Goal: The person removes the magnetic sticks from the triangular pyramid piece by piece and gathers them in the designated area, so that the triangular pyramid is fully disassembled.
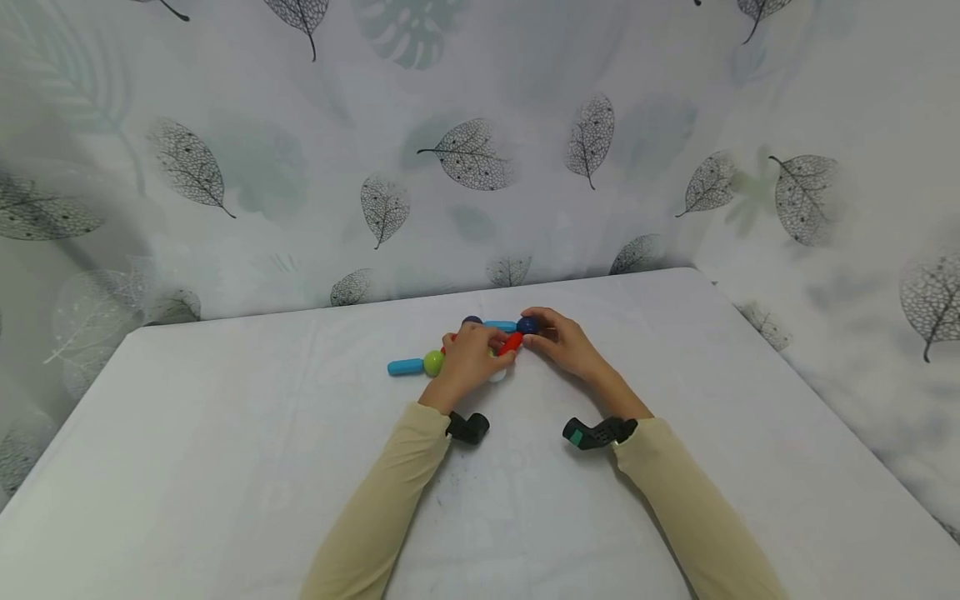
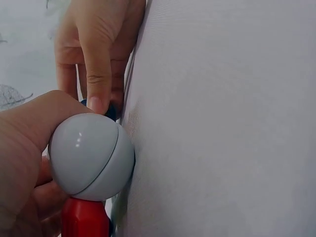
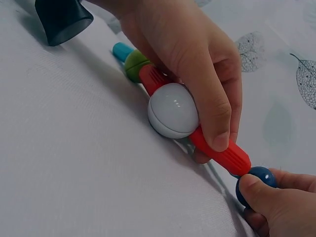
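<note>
In the right wrist view the left hand [image 3: 197,74] pinches a red rod [image 3: 229,155] between thumb and fingers. One end of that rod meets a dark blue ball [image 3: 264,175], which the right hand [image 3: 286,205] pinches. At the rod's other end is a white ball [image 3: 174,111], followed by another red rod [image 3: 152,79], a green ball [image 3: 136,64] and a light blue rod [image 3: 122,51]. From the head view, a second light blue rod [image 1: 500,326] runs leftward from the dark blue ball [image 1: 528,326] to another dark ball [image 1: 472,319]. The left hand [image 1: 468,358] covers the middle pieces.
The pieces lie near the back of a white-covered table [image 1: 225,433], before a leaf-patterned backdrop [image 1: 300,183]. Black wrist cameras [image 1: 468,428] are strapped on both wrists, below beige sleeves [image 1: 390,500].
</note>
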Motion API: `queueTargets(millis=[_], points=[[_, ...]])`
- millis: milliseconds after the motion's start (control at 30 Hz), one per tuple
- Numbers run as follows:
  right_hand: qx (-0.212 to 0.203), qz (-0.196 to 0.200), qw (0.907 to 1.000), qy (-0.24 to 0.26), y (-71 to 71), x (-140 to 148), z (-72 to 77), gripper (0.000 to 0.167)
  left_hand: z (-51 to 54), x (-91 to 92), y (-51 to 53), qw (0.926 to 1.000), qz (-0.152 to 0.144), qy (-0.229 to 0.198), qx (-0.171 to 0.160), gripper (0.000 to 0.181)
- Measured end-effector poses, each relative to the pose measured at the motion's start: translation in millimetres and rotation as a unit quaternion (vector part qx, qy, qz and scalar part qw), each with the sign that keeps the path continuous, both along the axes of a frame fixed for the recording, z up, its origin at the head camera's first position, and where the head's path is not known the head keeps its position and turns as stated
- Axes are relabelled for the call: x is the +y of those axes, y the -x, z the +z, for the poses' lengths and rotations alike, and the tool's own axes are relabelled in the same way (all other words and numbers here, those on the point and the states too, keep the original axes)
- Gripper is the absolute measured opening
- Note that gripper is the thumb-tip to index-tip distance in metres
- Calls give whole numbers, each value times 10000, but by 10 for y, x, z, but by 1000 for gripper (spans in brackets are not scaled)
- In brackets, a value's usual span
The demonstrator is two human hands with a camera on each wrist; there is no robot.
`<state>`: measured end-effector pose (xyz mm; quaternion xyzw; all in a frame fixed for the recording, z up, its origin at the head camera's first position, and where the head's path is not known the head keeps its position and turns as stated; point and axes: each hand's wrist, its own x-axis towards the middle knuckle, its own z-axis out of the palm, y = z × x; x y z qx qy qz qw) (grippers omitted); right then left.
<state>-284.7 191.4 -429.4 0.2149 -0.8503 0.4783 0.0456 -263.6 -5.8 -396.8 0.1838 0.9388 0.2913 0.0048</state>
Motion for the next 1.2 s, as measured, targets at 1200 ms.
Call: queueTargets(millis=[1200], points=[[-310,380,9983,304,-223,-65,288,40,-4,85,185,9983,512,-186,202,24]])
